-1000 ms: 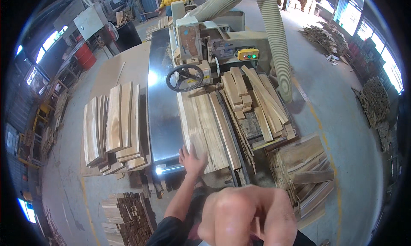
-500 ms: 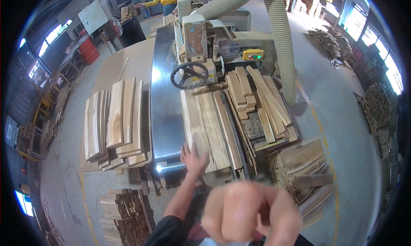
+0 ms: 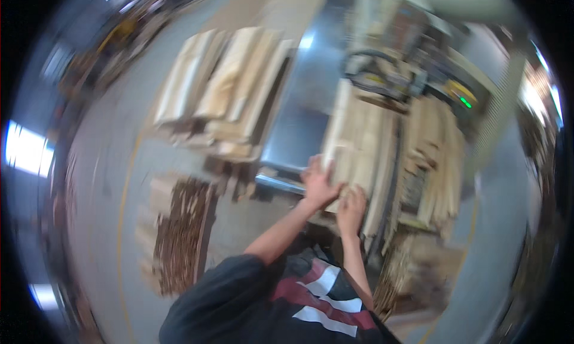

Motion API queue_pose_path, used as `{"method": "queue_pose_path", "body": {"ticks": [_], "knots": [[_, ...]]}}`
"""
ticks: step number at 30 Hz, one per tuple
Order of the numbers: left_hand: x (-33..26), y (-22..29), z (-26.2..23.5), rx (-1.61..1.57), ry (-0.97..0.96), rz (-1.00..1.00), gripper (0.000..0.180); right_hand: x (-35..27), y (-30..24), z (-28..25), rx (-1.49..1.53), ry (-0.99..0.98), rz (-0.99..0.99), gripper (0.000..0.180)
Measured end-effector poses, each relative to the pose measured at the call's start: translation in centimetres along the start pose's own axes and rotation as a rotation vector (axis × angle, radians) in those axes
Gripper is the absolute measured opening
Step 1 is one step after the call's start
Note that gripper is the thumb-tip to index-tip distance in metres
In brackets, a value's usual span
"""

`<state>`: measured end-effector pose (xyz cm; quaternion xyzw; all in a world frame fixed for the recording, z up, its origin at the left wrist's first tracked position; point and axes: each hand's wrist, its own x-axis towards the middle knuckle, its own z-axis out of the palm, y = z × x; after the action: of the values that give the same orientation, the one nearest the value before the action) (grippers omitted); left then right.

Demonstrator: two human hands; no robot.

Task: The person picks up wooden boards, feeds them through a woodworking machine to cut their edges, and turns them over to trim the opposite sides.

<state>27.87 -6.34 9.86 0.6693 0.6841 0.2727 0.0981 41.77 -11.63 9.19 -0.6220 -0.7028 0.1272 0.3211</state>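
Observation:
Several pale wooden boards point(image 3: 360, 134) lie side by side, lengthwise, on the machine's feed side, beside its shiny metal table point(image 3: 302, 104). My left hand point(image 3: 320, 185) rests at the near left edge of the boards, fingers stretched out. Close to its right, my right hand point(image 3: 351, 211) lies on the near end of the boards with its fingers extended, somewhat blurred. Neither hand visibly wraps around a board. Beyond the boards' far end is a dark handwheel point(image 3: 372, 70) on the machine.
Left of the metal table, curved boards point(image 3: 233, 75) are piled on a brown sheet. More wood strips point(image 3: 439, 158) lie to the right of the boards. A stack of cut pieces point(image 3: 182, 236) stands on the floor at lower left. A ribbed hose point(image 3: 499, 116) hangs at the right.
My view has swung left and down, so the machine appears farther right. My right hand, raised near the camera before, is down on the boards' near end. My left hand stays at their edge.

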Motion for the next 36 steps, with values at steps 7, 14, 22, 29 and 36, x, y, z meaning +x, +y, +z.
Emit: {"method": "queue_pose_path", "body": {"ticks": [7, 14, 22, 29, 36], "knots": [[5.3, 1.2, 1.8, -0.154, -0.042, -0.058, 0.083, 6.2, 0.4, 2.0, -0.230, 0.327, -0.012, 0.018], [13.3, 1.5, 3.1, -0.195, -0.026, -0.077, 0.086, 13.5, 2.7, 3.6, -0.374, 0.237, -0.027, 0.025], [18.8, -4.9, 1.8, -0.505, -0.036, 0.039, 0.061, 19.1, 3.3, 4.5, -0.373, 0.188, -0.139, 0.028], [29.5, -21.8, -16.7, 0.005, 0.447, -0.036, 0.080, 23.2, 7.0, 4.9, -0.442, 0.340, -0.200, 0.028], [29.7, -28.3, -17.4, 0.266, 0.258, -0.363, 0.103, 28.3, 11.6, 6.7, -0.552, 0.320, -0.289, 0.030]]}}
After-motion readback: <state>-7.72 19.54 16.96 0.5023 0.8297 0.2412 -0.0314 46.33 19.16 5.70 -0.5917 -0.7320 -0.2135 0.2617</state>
